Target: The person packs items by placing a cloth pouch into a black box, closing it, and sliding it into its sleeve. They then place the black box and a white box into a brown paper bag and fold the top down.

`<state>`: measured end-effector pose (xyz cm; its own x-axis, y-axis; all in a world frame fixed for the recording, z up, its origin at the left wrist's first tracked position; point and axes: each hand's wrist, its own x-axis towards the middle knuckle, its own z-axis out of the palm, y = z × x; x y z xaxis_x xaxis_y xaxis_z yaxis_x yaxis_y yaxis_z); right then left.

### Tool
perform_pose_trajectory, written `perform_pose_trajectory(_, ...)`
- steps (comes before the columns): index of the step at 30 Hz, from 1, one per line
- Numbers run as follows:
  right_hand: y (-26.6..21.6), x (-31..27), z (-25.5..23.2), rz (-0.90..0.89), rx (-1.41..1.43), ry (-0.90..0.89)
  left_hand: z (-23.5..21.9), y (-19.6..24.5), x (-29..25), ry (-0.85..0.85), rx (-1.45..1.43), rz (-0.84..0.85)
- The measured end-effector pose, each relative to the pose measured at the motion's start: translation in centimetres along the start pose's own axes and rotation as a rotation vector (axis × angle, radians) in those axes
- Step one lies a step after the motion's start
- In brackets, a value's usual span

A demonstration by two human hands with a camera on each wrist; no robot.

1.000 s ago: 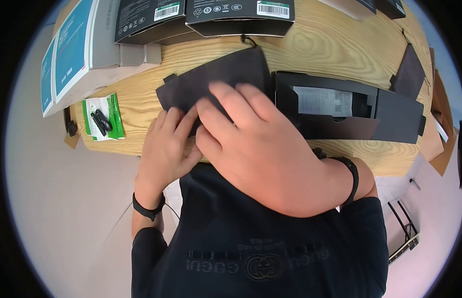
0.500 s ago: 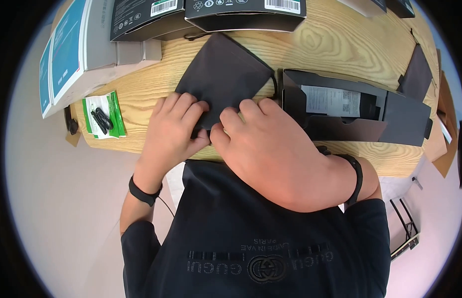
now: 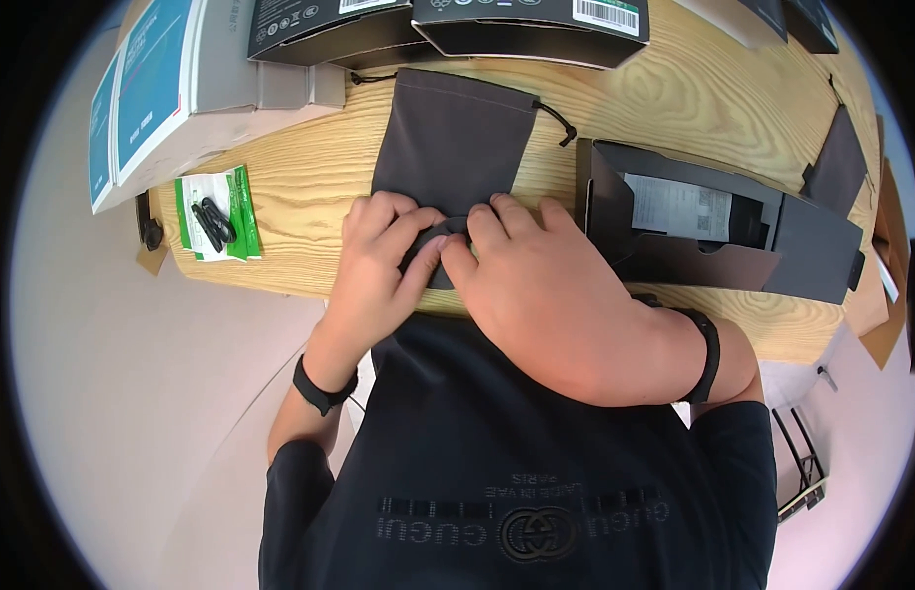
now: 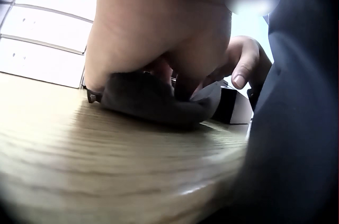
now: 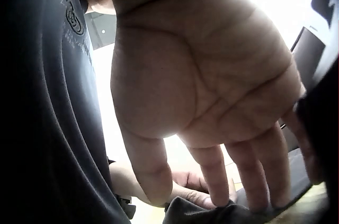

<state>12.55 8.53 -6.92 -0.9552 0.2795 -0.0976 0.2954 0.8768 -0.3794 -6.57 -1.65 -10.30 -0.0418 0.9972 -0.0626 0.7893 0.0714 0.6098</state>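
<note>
A dark grey drawstring pouch (image 3: 453, 138) lies on the table in the head view, its corded end pointing away from the person. Its near end is bunched between both hands. The left hand (image 3: 374, 265) grips the left near part with curled fingers, its thumb close to the right fingertips. From the right, the right hand (image 3: 536, 285) pinches the near edge with thumb and fingers. In the left wrist view the bunched cloth (image 4: 148, 99) sits under the left palm. The right wrist view shows the right fingers reaching down to the fabric (image 5: 185, 214).
Right of the pouch stands an open black box (image 3: 694, 270) with a printed paper (image 3: 679, 206) inside. Black boxes (image 3: 531, 37) and a blue-and-white box (image 3: 152, 84) line the back. At left, a coiled black cable (image 3: 213, 224) rests on green-and-white packets (image 3: 243, 202). Another pouch (image 3: 836, 162) lies far right.
The pouch has turned from lying slantwise to pointing straight away from the person. Its near end is now bunched up, and the hands have come closer together.
</note>
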Motion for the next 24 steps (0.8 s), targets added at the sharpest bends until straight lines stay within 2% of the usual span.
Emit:
perform_pose_trajectory(4, 0.3, -0.1, 0.5, 0.019, 0.054, 0.080, 0.5, 0.3, -0.7, -0.023, 0.009, -0.047)
perform_pose_trajectory(11, 0.8, -0.1, -0.3, -0.006, 0.100, -0.009, -1.6, 1.2, -0.7, -0.164, 0.032, -0.019)
perform_pose_trajectory(13, 0.7, -0.1, -0.3, 0.006, 0.127, -0.016, -2.8, 1.4, -0.5, -0.244, 0.134, 0.026)
perform_pose_trajectory(16, 0.7, 0.0, 0.1, -0.011, 0.040, 0.013, -3.5, 1.7, -0.6, -0.253, 0.293, 0.080)
perform_pose_trajectory(20, 0.7, 0.4, 0.8, 0.002, 0.034, 0.074, -2.4, 0.5, -1.1, -0.249, 0.269, 0.091)
perform_pose_trajectory(22, 0.8, 0.4, 1.0, 0.002, 0.015, 0.070, -1.8, 0.9, -0.9, -0.295, 0.236, 0.040)
perform_pose_trajectory(24, 0.9, 0.3, 1.0, -0.007, -0.002, 0.071, -1.4, 1.6, -0.9, -0.270, 0.230, 0.049)
